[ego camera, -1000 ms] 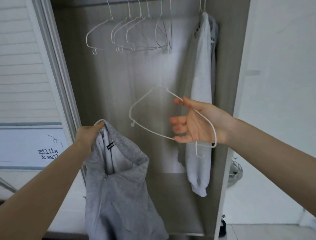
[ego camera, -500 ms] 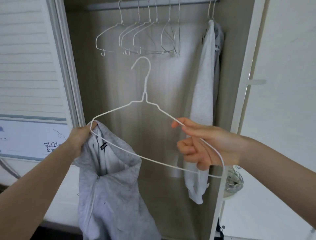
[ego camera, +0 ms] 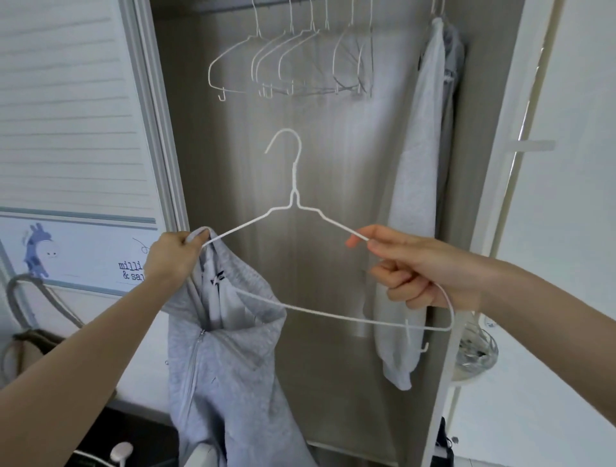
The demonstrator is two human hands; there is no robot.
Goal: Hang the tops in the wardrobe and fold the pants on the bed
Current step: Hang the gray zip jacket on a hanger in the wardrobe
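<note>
Two hands hold a white wire hanger (ego camera: pixel 295 213) up in front of the open wardrobe (ego camera: pixel 336 166). The right hand (ego camera: pixel 410 266) pinches the hanger's right shoulder between thumb and forefinger, with the other fingers curled over the wire near its right end. The left hand (ego camera: pixel 175 258) is closed on the collar of a grey zip hoodie (ego camera: pixel 223 366) and touches the hanger's left tip, which sits at the collar opening. The hanger's bottom bar crosses the top of the hoodie's neck, and the rest of the hoodie hangs straight down from the left hand, its zip partly open at the top. The hanger's hook points up, well below the rail (ego camera: pixel 233 4).

Several bare white hangers (ego camera: pixel 286 63) hang from the rail at the far top of the wardrobe, bunched together. To their right, a pale grey top (ego camera: pixel 416 186) hangs against the wardrobe's right wall, with a darker grey garment just behind it. Left of the opening stands a slatted door panel (ego camera: pixel 66 110).
</note>
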